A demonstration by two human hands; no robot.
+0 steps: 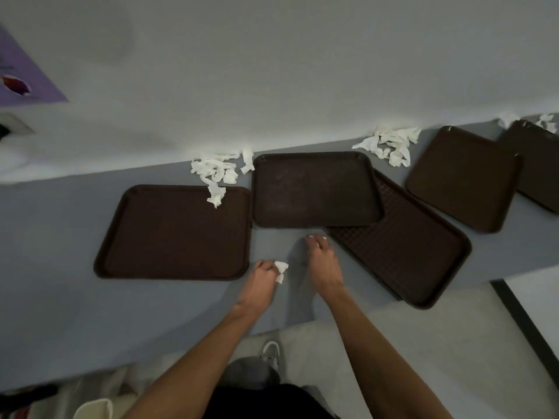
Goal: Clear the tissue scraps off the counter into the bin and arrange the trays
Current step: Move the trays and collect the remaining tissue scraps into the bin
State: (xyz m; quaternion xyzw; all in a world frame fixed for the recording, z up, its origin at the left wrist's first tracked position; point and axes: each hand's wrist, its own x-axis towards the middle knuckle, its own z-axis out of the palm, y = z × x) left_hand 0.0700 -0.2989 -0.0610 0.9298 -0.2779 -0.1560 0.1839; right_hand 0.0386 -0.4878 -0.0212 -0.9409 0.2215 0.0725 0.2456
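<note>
The left hand (261, 278) pinches a small tissue scrap (281, 269) above the grey counter (75, 313), beside the left tray (172, 234). The right hand (322, 258) has loosely bent fingers, tips on the counter, nothing seen in them, at the textured tray (402, 246). The textured tray lies partly under the middle tray (314, 189). Scrap piles (216, 172) lie along the wall.

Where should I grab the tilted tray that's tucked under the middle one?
Take the tilted tray by its near corner, from the front edge of the counter: that corner seems to overhang, so fingers can slip beneath. Its far end lies under the middle tray, so draw it toward you.
</note>
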